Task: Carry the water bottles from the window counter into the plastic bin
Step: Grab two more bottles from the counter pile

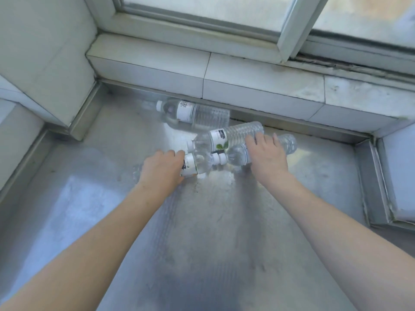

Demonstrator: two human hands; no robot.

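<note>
Several clear water bottles with white caps and labels lie on their sides on the steel window counter. The farthest bottle rests against the tiled sill. A second bottle lies across the two nearest ones. My left hand is closed over the body of the near left bottle, whose cap points right. My right hand wraps over the near right bottle, with its fingertips touching the bottle above. Both held bottles still lie on the counter. The plastic bin is out of view.
A raised white tiled sill and window frame run along the back. A tiled pillar stands at the left and a tiled block at the right. Bare steel stretches toward me.
</note>
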